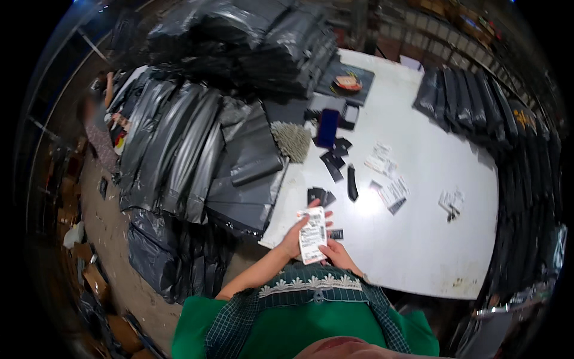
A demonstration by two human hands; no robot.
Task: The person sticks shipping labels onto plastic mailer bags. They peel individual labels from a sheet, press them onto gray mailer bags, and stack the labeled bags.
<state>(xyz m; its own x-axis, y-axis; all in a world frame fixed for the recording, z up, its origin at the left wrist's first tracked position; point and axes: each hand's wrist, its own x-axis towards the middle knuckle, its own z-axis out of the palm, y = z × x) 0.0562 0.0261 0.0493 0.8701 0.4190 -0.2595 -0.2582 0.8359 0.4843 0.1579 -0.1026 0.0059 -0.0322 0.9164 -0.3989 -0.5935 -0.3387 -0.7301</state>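
Note:
In front of my waist, a white printed label slip (312,239) lies between my two hands; it may be a small stack. My left hand (292,242) supports it from beneath, thumb on top and fingertips showing past its right edge. At its lower right corner, my right hand (339,256) pinches it with the thumb on top; the other fingers are partly hidden. Just beyond the slip lie small black cards (323,196), and another black card (336,234) sits beside my left fingertips. A black curved handle-like object (352,182) rests farther off.
The white table (436,251) carries loose printed slips (391,192), a dark blue phone (327,127) and a grey shaggy bundle (291,141). Grey plastic-wrapped packages (179,143) pile up at left, black ones (472,99) at right. Another person (98,134) is at far left.

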